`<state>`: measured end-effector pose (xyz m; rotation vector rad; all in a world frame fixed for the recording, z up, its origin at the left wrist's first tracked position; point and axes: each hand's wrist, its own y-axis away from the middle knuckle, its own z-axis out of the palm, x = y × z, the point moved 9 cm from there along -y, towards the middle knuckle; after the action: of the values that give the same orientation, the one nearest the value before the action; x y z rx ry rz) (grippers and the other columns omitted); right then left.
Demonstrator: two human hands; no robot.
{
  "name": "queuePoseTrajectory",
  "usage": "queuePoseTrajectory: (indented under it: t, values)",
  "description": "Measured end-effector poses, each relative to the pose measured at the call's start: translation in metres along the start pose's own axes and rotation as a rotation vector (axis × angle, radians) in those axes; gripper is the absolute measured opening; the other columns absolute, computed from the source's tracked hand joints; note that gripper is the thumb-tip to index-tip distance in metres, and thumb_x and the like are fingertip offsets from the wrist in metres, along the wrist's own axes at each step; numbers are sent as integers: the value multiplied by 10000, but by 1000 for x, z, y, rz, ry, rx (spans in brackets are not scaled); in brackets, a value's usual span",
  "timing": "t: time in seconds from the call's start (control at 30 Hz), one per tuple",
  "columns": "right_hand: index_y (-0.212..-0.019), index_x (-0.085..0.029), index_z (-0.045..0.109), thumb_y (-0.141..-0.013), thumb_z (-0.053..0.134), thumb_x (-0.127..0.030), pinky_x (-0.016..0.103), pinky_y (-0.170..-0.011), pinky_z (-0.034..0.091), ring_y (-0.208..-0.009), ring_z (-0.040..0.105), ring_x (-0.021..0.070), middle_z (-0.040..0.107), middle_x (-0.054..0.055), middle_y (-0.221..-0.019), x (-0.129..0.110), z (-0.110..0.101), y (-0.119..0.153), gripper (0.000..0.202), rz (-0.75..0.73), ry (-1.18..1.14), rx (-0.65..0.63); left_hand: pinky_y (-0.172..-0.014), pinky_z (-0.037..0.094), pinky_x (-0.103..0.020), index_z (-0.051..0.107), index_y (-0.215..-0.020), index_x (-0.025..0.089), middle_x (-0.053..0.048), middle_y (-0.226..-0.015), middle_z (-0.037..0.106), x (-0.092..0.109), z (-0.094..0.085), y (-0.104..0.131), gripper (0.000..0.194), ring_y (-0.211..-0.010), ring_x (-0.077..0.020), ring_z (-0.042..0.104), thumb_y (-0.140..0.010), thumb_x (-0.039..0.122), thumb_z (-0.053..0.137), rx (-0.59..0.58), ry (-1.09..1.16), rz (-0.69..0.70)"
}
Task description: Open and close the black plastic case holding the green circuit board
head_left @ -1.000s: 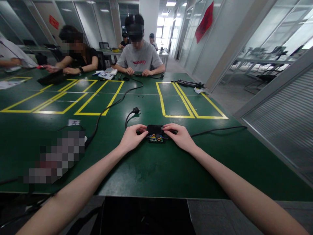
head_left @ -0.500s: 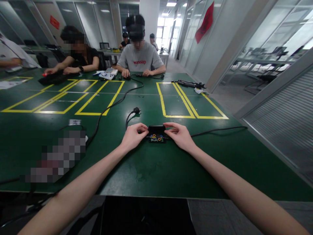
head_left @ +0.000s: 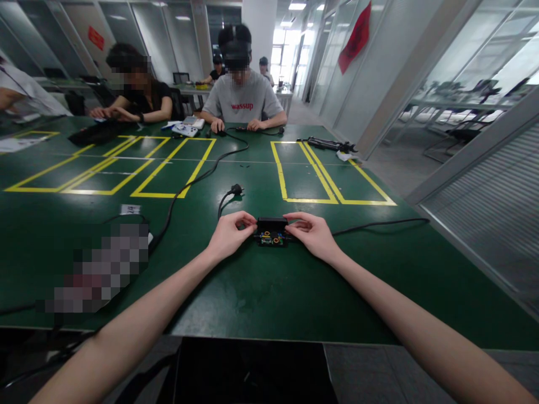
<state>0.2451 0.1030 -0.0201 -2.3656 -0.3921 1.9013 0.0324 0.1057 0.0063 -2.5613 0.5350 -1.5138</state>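
Between my hands is a black plastic cover (head_left: pixel 272 224), held by its two ends. My left hand (head_left: pixel 229 235) pinches the left end with thumb and fingers, and my right hand (head_left: pixel 312 235) pinches the right end the same way. Just in front of the cover, on the table, lies a small circuit board (head_left: pixel 272 238) with copper-coloured ring coils, in a dark casing. Whether the cover touches the casing at the back I cannot tell. A black cord (head_left: pixel 381 223) runs off to the right from behind my right hand.
A black plug (head_left: pixel 237 191) on its cable lies beyond my left hand. A long cable (head_left: pixel 202 175) crosses the green table (head_left: pixel 295 297). At left is a blurred-out object (head_left: pixel 109 264). Yellow tape rectangles mark the far part, with a folded black stand (head_left: pixel 328 145). Co-workers sit opposite.
The black cover has tilted a little, showing more of its face; both hands keep their grip. The co-worker at far left has brought their hands together, and the red thing there is no longer seen.
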Motion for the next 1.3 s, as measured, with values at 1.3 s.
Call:
queuePoseTrajectory:
  t: [1.3]
  values:
    - [-1155, -194, 727, -904, 711, -329, 396, -880, 547, -963, 670, 229, 704, 82, -1054, -36, 24, 17, 286, -310, 455, -289, -951, 506, -426, 670, -1304, 183, -112, -1136, 683, 29, 42, 17, 382, -1052, -260, 610, -1057, 382, 458, -319, -555, 363]
